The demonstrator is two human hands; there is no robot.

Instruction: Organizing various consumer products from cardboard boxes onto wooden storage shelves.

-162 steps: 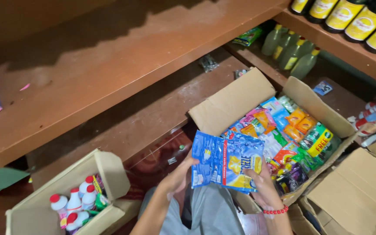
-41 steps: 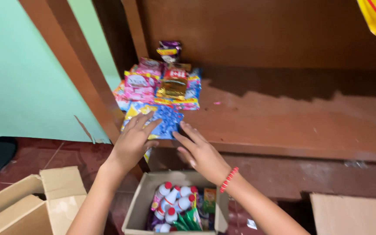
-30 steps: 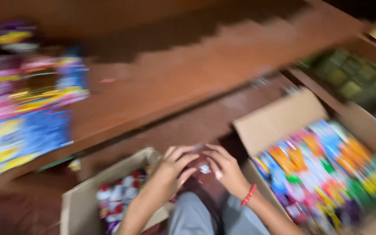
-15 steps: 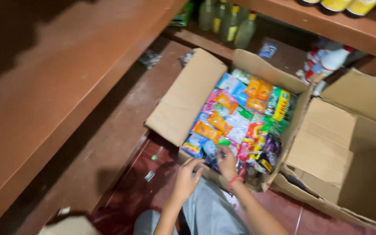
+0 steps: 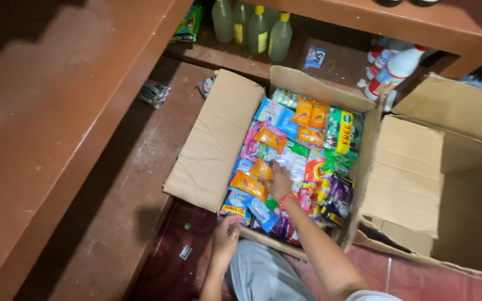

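The right hand [image 5: 279,181] digs among the sachets [image 5: 297,161] in the open carton [image 5: 218,145], fingers curled on one, I judge, while the left hand [image 5: 227,233], loosely curled and empty, waits near the rim; next comes lifting a bunch clear.

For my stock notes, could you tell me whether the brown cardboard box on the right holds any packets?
No, the brown cardboard box on the right shows only bare inner walls.

Reddish-brown wooden shelves [image 5: 57,128] above a dim red tiled floor [image 5: 419,278]

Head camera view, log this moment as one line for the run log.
right hand: reaching among sachet packets in open cardboard box | left hand: at box's near edge, grip unclear | empty carton: beside it
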